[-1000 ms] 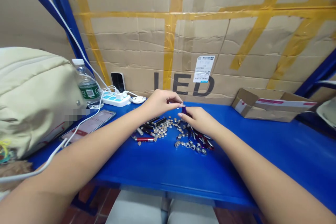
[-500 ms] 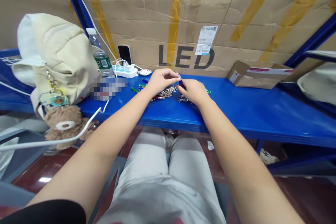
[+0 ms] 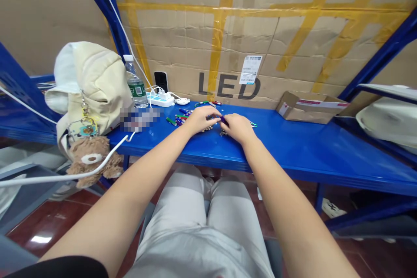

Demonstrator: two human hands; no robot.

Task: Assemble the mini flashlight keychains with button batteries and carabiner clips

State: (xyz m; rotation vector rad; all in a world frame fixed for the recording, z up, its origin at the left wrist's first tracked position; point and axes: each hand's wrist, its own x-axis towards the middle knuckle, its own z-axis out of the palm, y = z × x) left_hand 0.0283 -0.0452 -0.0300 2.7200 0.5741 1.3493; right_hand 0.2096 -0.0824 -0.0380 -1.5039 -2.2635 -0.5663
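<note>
Left hand: your left hand (image 3: 201, 120) sits at 12 o'clock on the blue table (image 3: 293, 150), fingers curled and reaching toward your right hand, with the fingertips at the purple cylinder.

Right hand: your right hand (image 3: 237, 128) sits just beside your left, fingers bent down and together at the same spot. You can't tell at this size which hand is pinching the piece, or whether both are.

Purple cylinder: the small purple cylinder (image 3: 223, 119) is between your fingertips at 12 o'clock, mostly hidden by them.

Around your hands: silver button cells (image 3: 207, 128) lie in a loose scatter under and in front of your fingers. Slim coloured penlights (image 3: 176, 120) lie at 11 o'clock, just past your left hand.

Toward 11 o'clock: a white power strip (image 3: 159, 100), a water bottle (image 3: 135, 83) and a phone (image 3: 161, 81) stand against the wall. A blurred patch covers part of the table.

Toward 10 o'clock: a cream bag (image 3: 91, 84) rests on the table's edge, with a plush bear (image 3: 91, 158) hanging below it.

Toward 1 o'clock: a flattened cardboard box (image 3: 308, 108) lies on the table.

Behind: a taped cardboard wall (image 3: 234, 39) printed "LED" stands behind the table.
</note>
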